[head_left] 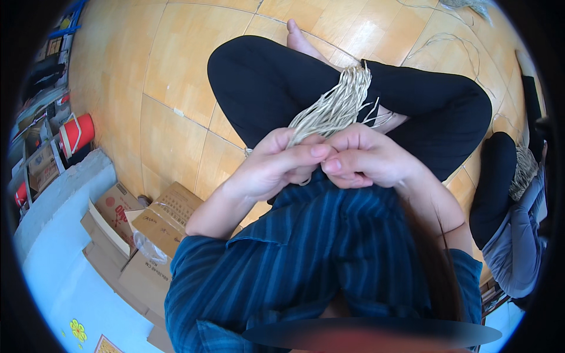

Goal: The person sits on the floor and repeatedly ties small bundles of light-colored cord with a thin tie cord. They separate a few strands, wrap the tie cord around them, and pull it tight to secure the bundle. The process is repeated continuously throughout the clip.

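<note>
A bundle of pale, twisted straw cords [341, 100] lies across my crossed legs and runs back toward my lap. My left hand [276, 162] is closed around its near end, and a small loop of cord shows under the fingers. Close against it, my right hand [371, 156] is closed, thumb and forefinger pinched at the cord where the two thumb tips almost meet. The fingers hide most of what lies between them. Loose strand ends stick out beyond my right hand, over my lower leg.
I sit on a tan tiled floor [182, 53]. Cardboard boxes [168, 215] stand by the pale blue wall at left, near a red bucket [76, 132] and a cluttered shelf. At right, another person [506, 200] sits with more straw cord [524, 170]. Thin strands lie at the far right.
</note>
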